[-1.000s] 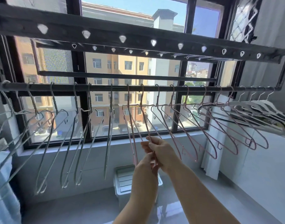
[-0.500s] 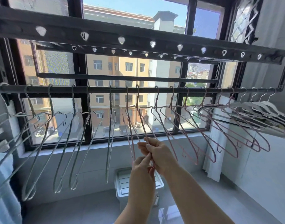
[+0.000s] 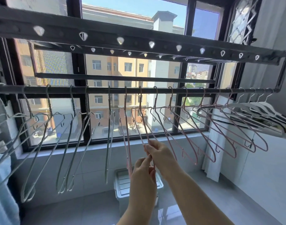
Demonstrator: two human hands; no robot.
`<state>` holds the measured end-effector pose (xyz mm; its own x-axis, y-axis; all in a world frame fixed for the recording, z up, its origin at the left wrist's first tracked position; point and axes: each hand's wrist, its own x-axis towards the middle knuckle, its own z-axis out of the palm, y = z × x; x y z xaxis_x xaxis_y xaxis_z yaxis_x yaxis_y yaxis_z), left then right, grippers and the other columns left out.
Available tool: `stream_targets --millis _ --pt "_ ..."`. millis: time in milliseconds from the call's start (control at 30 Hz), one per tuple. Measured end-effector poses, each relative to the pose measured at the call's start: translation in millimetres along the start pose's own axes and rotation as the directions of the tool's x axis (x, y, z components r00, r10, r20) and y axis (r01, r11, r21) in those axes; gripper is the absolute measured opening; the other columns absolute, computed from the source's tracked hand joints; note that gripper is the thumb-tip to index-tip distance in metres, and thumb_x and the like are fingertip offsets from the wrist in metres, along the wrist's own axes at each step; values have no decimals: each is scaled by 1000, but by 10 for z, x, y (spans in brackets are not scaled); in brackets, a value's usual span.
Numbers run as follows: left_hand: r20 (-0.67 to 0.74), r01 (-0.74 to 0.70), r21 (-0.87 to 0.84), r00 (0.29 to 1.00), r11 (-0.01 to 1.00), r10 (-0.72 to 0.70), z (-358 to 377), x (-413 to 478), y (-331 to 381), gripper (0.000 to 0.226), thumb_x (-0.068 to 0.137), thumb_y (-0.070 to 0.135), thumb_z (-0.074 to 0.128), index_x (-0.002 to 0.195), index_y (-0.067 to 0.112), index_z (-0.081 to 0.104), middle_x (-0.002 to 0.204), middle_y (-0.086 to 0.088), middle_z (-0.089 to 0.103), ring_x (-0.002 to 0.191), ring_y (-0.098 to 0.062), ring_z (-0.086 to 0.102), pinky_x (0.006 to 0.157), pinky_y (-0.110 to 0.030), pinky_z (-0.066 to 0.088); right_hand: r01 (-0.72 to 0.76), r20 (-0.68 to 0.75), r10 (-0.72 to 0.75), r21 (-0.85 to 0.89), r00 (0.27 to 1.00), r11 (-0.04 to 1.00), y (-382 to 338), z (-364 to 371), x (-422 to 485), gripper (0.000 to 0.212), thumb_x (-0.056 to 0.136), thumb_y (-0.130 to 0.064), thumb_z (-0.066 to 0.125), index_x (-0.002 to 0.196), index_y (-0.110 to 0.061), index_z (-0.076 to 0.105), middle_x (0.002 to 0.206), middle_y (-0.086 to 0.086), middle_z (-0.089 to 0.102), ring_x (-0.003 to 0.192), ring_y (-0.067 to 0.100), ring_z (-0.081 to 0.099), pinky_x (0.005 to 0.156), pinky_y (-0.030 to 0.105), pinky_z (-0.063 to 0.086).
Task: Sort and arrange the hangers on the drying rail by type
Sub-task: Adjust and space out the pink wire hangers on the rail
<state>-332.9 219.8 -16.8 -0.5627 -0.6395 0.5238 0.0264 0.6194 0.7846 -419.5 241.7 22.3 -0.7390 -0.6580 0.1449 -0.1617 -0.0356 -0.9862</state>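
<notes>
A dark drying rail (image 3: 96, 90) runs across the window. Several silver wire hangers (image 3: 69, 143) hang on its left part, several pink wire hangers (image 3: 200, 137) on the middle and right, and several white plastic hangers (image 3: 259, 109) at the far right end. My right hand (image 3: 160, 153) grips the lower end of one pink hanger (image 3: 143, 125) near the middle. Just below it, my left hand (image 3: 143, 168) pinches the bottom of the same hanger. A second pink hanger (image 3: 126, 137) hangs straight down just left of my hands.
A perforated upper bar (image 3: 139, 44) sits above the rail. A white plastic storage box (image 3: 122, 184) stands on the floor below my hands. Light fabric (image 3: 1, 184) hangs at the far left, a white curtain (image 3: 212, 159) at the right by the wall.
Both hands have slid the held pink hanger a little leftward along the rail. The silver hangers on the left are swinging.
</notes>
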Motion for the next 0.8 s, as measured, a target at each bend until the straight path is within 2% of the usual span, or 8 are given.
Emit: stream_targets --millis 67,133,233,300,367,433,633,800 --pt "-15 0 -3 1000 1000 0 -16 -18 19 50 80 0 62 127 13 49 103 11 48 85 -3 59 83 -5 43 101 -52 -114 -205 992 974 -59 -47 -66 35 92 -22 52 126 -13 49 97 -12 57 101 10 55 73 10 42" --pt "-52 -41 28 998 999 42 -29 -43 62 55 76 1 67 126 14 49 105 10 45 93 -7 53 91 -12 41 187 -115 -238 -341 964 922 -107 -129 -123 37 91 -22 53 127 -13 48 110 -6 58 103 7 52 72 5 38" --pt "-92 -106 44 990 993 110 -1 -72 163 53 74 1 69 122 15 53 103 9 46 98 -11 51 98 -33 43 236 -217 -357 -439 909 867 -151 -274 -174 32 90 -17 55 122 -14 52 123 2 56 105 6 49 84 10 38" --pt "-53 -135 30 989 990 137 51 -96 215 50 77 3 67 122 18 53 102 8 52 89 -7 54 91 -26 47 215 -267 -361 -452 893 866 -140 -373 -184 29 90 -16 55 119 -15 53 123 2 55 103 5 48 78 1 36" --pt "0 -152 6 988 988 152 112 -104 233 49 79 7 65 124 21 51 102 8 55 82 0 54 79 -3 42 184 -291 -333 -439 897 879 -112 -471 -182 29 90 -16 55 119 -15 54 119 -1 56 97 3 47 63 -7 35" --pt "41 -131 -16 990 991 131 189 -96 219 49 81 10 64 126 20 48 107 5 59 84 3 53 75 6 34 166 -285 -302 -417 910 894 -70 -552 -171 28 91 -17 54 119 -14 54 113 -4 56 95 3 47 57 -5 36" --pt "122 13 2 992 1000 -13 447 -57 174 53 82 18 64 131 15 43 124 1 58 106 -5 56 90 -8 37 110 -218 -194 -346 956 932 10 -677 -64 30 91 -17 54 120 -18 50 95 -12 52 80 -1 49 50 -5 36" --pt "89 65 94 993 993 -73 733 -9 178 40 84 20 61 123 18 52 117 7 63 106 -2 57 92 -11 41 19 -99 -21 -27 995 999 -37 -799 112 34 93 -8 47 127 -12 44 93 -2 58 79 12 59 53 10 49"
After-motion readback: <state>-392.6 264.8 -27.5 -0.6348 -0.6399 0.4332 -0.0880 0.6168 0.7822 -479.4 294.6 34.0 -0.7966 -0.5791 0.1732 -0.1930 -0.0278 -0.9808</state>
